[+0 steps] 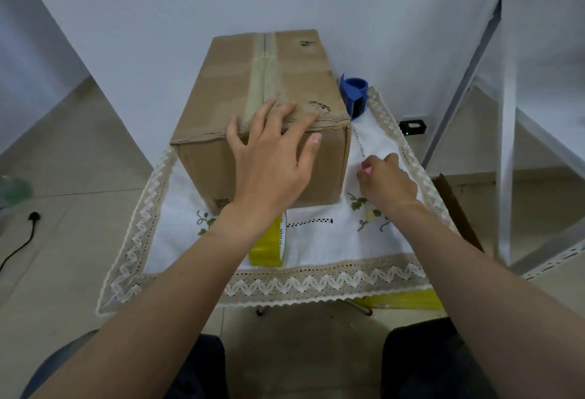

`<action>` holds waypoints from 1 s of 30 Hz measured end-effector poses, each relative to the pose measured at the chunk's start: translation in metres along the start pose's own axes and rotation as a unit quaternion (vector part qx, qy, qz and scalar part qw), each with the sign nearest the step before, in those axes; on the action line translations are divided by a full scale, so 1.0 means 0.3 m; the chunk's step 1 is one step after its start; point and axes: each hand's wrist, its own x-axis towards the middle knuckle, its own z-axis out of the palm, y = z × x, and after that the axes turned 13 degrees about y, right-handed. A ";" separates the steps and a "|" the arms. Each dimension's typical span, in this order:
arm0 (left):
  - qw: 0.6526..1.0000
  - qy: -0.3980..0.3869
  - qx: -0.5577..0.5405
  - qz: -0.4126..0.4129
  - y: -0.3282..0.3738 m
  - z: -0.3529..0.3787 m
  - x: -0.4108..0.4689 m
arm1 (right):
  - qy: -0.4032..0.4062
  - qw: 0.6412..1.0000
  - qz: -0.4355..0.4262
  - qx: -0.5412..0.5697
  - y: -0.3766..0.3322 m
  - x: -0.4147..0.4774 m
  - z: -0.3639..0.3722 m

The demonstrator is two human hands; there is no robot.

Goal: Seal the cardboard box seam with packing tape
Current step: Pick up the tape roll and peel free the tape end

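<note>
A brown cardboard box (228,88) stands on a small table covered by a white lace cloth (329,243). A strip of clear tape (264,78) runs along the top seam. My left hand (272,158) lies spread flat over the near top edge and front face of the box. To the right of the box, my right hand (389,183) is low over the cloth, its fingers pinched on a small pink object (366,170). A yellow tape roll (266,249) lies on the cloth, partly hidden under my left wrist.
A blue tape dispenser (354,91) stands behind the box's right corner. A black device (412,127) sits on the floor beyond the table. A white metal frame (506,145) rises at the right. A black plug and cable (31,218) lie on the floor at the left.
</note>
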 end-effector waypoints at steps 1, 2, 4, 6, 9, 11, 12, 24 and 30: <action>1.000 0.000 -0.001 -0.001 0.000 0.000 0.000 | 0.007 1.000 0.001 0.008 0.003 0.001 0.001; 1.000 -0.001 -0.001 -0.002 0.000 0.000 0.001 | 0.014 1.000 0.001 0.016 0.006 0.002 0.002; 1.000 -0.003 -0.003 -0.003 0.001 -0.002 0.001 | 0.027 0.999 0.001 0.030 0.011 0.003 0.003; 1.000 -0.004 -0.008 -0.004 0.004 -0.008 -0.001 | 0.027 0.998 0.008 0.064 0.009 -0.004 -0.002; 1.000 -0.003 -0.023 -0.002 0.006 -0.028 -0.006 | 0.023 0.986 0.043 0.158 0.007 -0.024 -0.021; 1.000 -0.004 -0.022 0.001 0.002 -0.046 -0.011 | 0.052 0.977 0.043 0.202 0.005 -0.036 -0.032; 1.000 0.000 -0.020 0.004 -0.001 -0.056 -0.013 | 0.071 0.970 0.041 0.227 0.003 -0.047 -0.041; 0.937 -0.096 -0.276 -0.190 -0.016 -0.164 -0.030 | 0.253 0.856 -0.211 0.399 -0.222 -0.254 -0.284; 0.888 -0.113 -0.369 -0.248 -0.032 -0.209 -0.059 | 0.207 0.830 -0.311 0.413 -0.294 -0.287 -0.254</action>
